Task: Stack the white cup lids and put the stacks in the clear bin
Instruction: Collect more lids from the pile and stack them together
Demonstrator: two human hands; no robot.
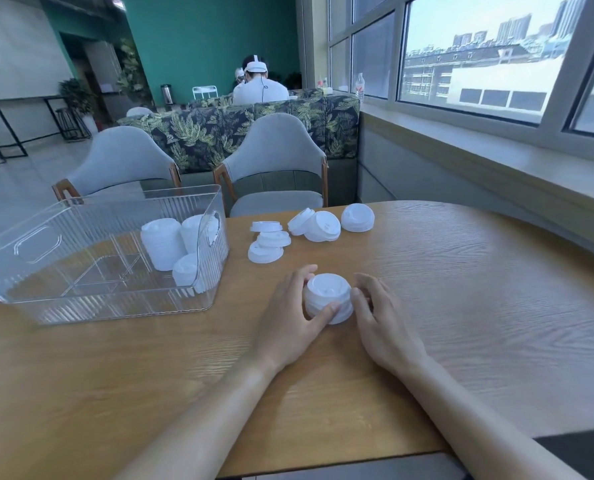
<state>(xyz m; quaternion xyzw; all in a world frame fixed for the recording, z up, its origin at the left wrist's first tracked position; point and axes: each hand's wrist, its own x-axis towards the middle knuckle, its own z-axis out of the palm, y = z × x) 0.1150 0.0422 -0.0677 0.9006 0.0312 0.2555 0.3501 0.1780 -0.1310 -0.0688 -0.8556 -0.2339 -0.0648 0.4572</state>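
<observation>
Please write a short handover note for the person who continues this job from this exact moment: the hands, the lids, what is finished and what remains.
Left hand: fingers curled round the left side of the small lid stack on the table.
Right hand: fingers against the right side of the same stack.
Clear bin: stands at the table's left; three lid stacks are already inside, at its right end.
Loose lids: a pile beyond the hands, with further lids and one short stack to its right.
Left to do: put the held stack in the bin, then stack and bin the rest.
</observation>
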